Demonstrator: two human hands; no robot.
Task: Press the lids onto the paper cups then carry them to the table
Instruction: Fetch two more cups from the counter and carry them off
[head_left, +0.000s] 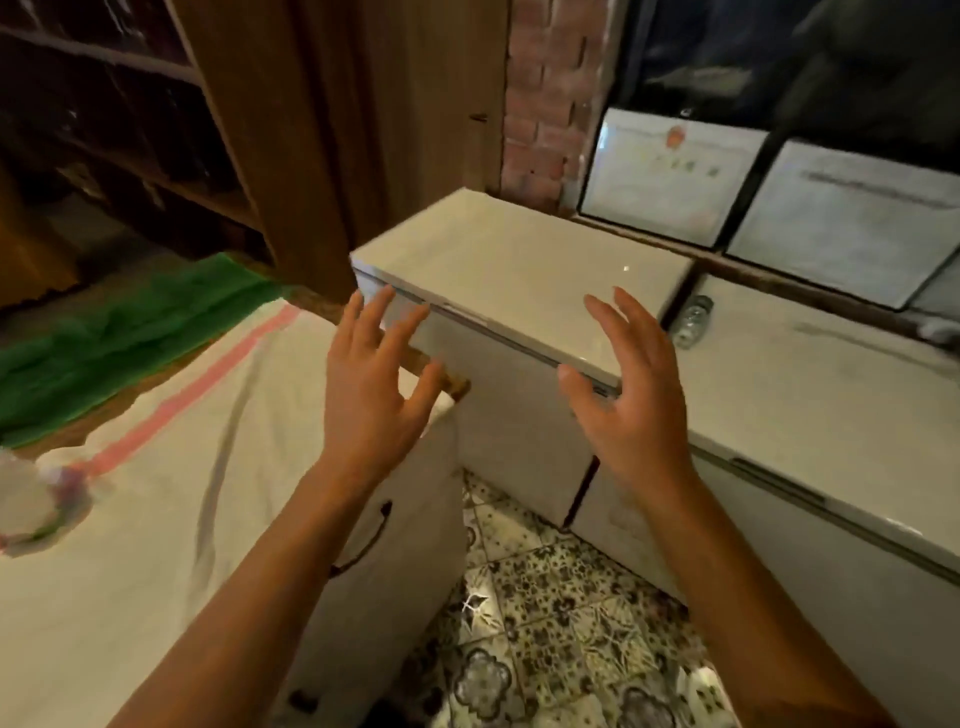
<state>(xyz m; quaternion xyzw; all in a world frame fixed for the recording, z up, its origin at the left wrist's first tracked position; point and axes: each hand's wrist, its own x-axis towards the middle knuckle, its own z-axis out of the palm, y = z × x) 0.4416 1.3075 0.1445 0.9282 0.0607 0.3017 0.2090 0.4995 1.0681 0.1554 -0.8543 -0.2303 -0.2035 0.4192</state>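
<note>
My left hand (375, 384) is raised with fingers spread and holds nothing. It hovers over the corner of a table covered with a white cloth (156, 467). My right hand (631, 395) is also open and empty, held in front of a white chest freezer (519, 270). At the far left edge of the cloth sits a blurred round thing with a colourful pattern (36, 499); I cannot tell whether it is a paper cup. No lid shows anywhere in the view.
A green cloth (119, 332) lies at the table's far side. A second white freezer (810, 395) stands to the right, with a clear plastic bottle (691, 319) between the two. Wooden shelves (104, 104) and a wooden post (322, 156) rise behind. Patterned floor tiles (545, 623) show below.
</note>
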